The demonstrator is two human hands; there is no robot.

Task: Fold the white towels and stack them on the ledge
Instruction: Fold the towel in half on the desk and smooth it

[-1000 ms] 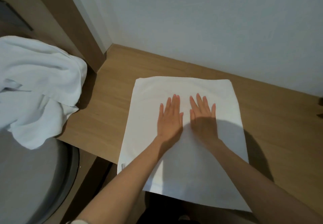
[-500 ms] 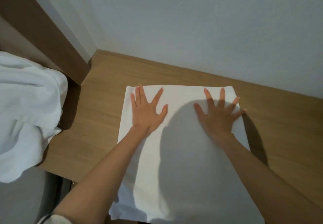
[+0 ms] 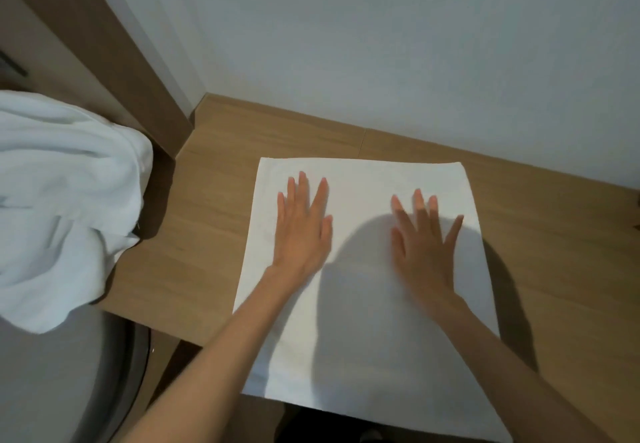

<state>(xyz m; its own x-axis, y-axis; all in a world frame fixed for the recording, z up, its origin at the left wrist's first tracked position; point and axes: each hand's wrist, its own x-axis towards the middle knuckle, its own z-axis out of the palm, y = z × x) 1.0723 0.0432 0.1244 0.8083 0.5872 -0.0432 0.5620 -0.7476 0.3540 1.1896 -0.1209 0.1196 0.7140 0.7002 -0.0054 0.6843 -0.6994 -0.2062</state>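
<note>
Smoothing of folded towel [image 3: 363, 321] on ledge [image 3: 194, 235]

Folded towel flat on the wooden ledge, near edge hanging over the front. Left grip [image 3: 301, 228] and right grip [image 3: 422, 245] both fully open, palms down on the far half, holding nothing, only pressing, probably to flatten the fold before the next one. Loose white pile [image 3: 62, 200] waiting well apart at the left. Compared with half a second ago: fingers less spread, both drawn a little back from the far corners

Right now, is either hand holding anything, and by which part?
Nothing is held: left hand and right hand lie flat, fingers straight, on the white towel.
</note>
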